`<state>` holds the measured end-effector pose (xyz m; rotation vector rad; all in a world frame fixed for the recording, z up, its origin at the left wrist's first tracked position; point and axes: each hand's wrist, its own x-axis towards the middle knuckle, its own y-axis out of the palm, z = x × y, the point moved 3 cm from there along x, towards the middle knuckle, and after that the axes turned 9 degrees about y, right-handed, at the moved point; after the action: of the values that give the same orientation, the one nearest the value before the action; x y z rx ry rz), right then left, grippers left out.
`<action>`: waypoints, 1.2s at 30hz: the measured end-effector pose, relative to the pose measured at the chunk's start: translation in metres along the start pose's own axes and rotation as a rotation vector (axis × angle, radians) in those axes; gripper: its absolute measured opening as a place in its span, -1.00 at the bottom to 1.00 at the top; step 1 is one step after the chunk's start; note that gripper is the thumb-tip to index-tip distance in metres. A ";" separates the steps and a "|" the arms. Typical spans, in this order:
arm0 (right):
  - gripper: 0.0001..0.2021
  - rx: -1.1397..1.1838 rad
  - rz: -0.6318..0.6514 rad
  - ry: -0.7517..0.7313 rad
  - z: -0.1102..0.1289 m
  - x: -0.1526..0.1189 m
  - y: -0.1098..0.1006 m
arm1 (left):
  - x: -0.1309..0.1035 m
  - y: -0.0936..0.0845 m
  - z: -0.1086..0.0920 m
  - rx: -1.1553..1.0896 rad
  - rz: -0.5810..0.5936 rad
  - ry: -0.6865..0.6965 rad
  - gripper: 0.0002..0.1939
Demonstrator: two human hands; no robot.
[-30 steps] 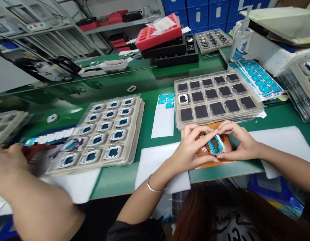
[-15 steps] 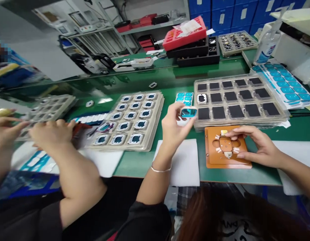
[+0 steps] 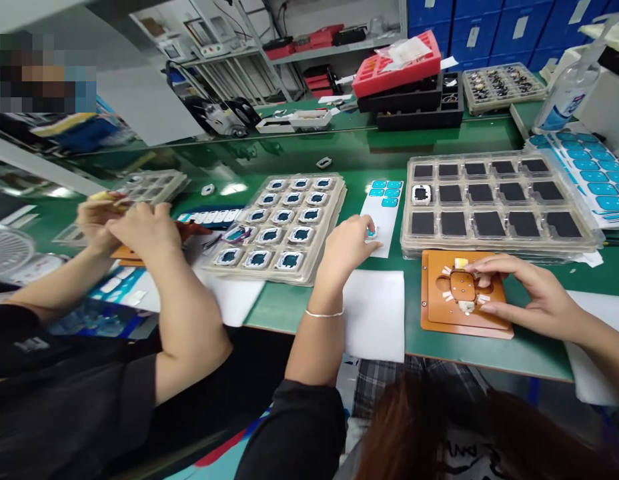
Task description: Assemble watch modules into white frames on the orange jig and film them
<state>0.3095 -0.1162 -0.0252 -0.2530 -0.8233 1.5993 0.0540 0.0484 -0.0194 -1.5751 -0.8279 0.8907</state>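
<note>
My left hand [image 3: 345,252] is closed, thumb and fingertips together at a small blue-and-white piece [image 3: 371,233] mostly hidden by the fingers. It is low over a white backing sheet [image 3: 382,223] with several blue rounded stickers [image 3: 391,193] at its far end. My right hand [image 3: 527,293] rests on the right side of an orange fixture [image 3: 434,319], fingers and thumb apart, fingertips touching near its raised middle block [image 3: 462,285]. White tabs, a yellow pad and a pale lump surround that block.
A clear tray of dark squares [image 3: 479,193] holds one white frame [image 3: 420,194]. Left of my left hand is a tray of white-framed parts [image 3: 284,223]. A co-worker's hands [image 3: 144,230] work farther left. White foam sheets [image 3: 374,317] lie along the front edge.
My left hand has lowered from holding up a blue-green, pale-rimmed piece to the sticker sheet. More of the sheet shows. My right hand stays on the fixture; the view has shifted.
</note>
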 end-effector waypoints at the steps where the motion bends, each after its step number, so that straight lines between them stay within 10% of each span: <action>1: -0.62 -0.017 -0.001 -0.015 0.000 0.000 0.000 | -0.001 0.001 0.000 0.013 0.076 -0.023 -0.71; 10: -0.67 -0.080 0.001 -0.062 0.001 0.002 -0.001 | 0.003 0.009 0.008 0.037 0.303 -0.152 -0.03; 18: -0.73 -0.120 0.022 -0.115 0.003 0.004 0.000 | 0.029 0.023 0.004 0.055 -0.099 -0.026 -0.32; 30: -0.80 -0.066 0.048 -0.131 0.006 0.006 -0.001 | 0.022 0.019 0.005 -0.141 0.015 0.078 -0.79; 36: -0.84 -0.074 0.056 -0.141 0.004 0.007 0.000 | 0.030 0.026 0.018 -0.207 0.062 -0.001 -0.47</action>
<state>0.3054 -0.1116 -0.0204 -0.2192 -0.9928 1.6553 0.0535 0.0784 -0.0508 -1.7884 -0.8992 0.8716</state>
